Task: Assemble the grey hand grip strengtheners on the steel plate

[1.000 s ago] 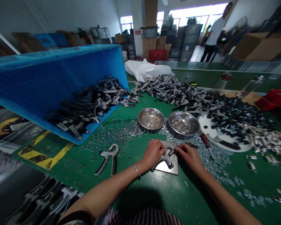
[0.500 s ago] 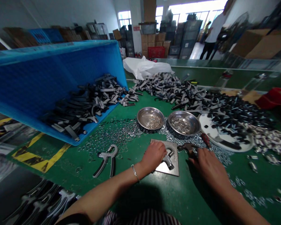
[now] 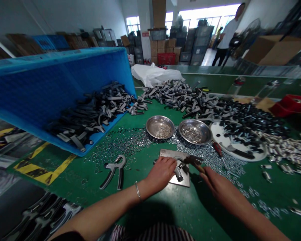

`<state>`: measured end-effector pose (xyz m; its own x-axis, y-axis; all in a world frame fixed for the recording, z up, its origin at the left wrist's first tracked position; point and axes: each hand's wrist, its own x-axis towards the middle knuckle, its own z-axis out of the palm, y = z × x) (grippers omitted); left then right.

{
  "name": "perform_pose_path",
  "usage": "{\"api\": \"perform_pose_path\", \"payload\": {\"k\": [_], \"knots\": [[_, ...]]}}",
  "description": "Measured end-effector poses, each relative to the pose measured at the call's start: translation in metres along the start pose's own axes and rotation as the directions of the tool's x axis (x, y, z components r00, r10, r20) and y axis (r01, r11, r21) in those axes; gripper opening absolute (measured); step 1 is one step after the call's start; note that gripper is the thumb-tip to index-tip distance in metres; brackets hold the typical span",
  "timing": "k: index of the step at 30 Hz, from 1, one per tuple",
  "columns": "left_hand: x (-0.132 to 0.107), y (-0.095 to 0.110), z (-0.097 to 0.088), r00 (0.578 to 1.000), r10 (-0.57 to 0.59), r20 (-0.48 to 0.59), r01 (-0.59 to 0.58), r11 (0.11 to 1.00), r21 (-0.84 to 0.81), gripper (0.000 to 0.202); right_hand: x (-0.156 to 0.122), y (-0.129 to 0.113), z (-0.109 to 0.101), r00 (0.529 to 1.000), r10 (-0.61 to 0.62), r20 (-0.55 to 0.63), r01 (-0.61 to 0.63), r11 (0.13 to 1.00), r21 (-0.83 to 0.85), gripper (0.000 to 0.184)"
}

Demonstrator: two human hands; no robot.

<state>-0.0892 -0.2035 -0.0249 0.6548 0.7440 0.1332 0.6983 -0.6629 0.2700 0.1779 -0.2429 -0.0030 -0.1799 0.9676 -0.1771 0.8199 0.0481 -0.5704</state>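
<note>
My left hand point(image 3: 163, 172) is closed on a grey hand grip exerciser point(image 3: 178, 174), pressing it to a square metal plate point(image 3: 186, 181). The fingers hide much of it. My right hand point(image 3: 214, 180) grips the wooden handle of a hammer point(image 3: 192, 160), whose head is over the plate's right side, close to the exerciser's curved end. Whether the head touches it I cannot tell. To the left, another hand grip exerciser point(image 3: 114, 170), with black and grey handles, lies on the green table. Two steel bowls point(image 3: 160, 127) of small metal parts stand beyond the plate.
A blue crate point(image 3: 65, 75) on its side spills grey handles at left. More handles point(image 3: 175, 95) are heaped at the back. Loose metal rings and nuts surround the bowls. At right are a red screwdriver point(image 3: 218, 149), a white lid point(image 3: 218, 134) and metal cylinders point(image 3: 283, 150). A person stands far back.
My right hand has brought the hammer left, from beside the plate to over it by the exerciser. The left hand keeps its hold, and the view has shifted slightly.
</note>
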Motion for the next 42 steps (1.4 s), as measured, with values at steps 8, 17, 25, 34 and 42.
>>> {"api": "perform_pose_path", "payload": {"k": [8,17,25,34,42], "knots": [[-0.002,-0.006,0.016,0.977,-0.191,-0.095,0.164,0.956,-0.243,0.084,0.009,-0.042,-0.001,0.997,-0.068,0.039,0.068,0.998,0.001,0.03],[0.011,-0.016,-0.004,0.972,-0.236,-0.003,0.212,0.88,-0.425,0.078,0.004,0.004,0.006,0.932,0.262,0.252,-0.362,0.726,0.584,0.049],[0.005,-0.031,-0.029,0.922,-0.388,0.02,0.35,0.808,-0.474,0.041,0.044,0.082,-0.028,0.925,0.091,-0.369,-0.249,0.878,-0.409,0.046],[-0.007,0.009,0.01,0.929,-0.369,-0.041,0.359,0.92,-0.158,0.043,0.081,0.086,-0.053,0.919,0.219,-0.326,-0.344,0.85,-0.398,0.026],[-0.008,-0.018,0.009,0.935,-0.355,-0.008,0.334,0.884,-0.327,0.039,0.057,-0.015,0.002,0.947,0.135,-0.292,-0.062,0.967,0.245,0.035]]}}
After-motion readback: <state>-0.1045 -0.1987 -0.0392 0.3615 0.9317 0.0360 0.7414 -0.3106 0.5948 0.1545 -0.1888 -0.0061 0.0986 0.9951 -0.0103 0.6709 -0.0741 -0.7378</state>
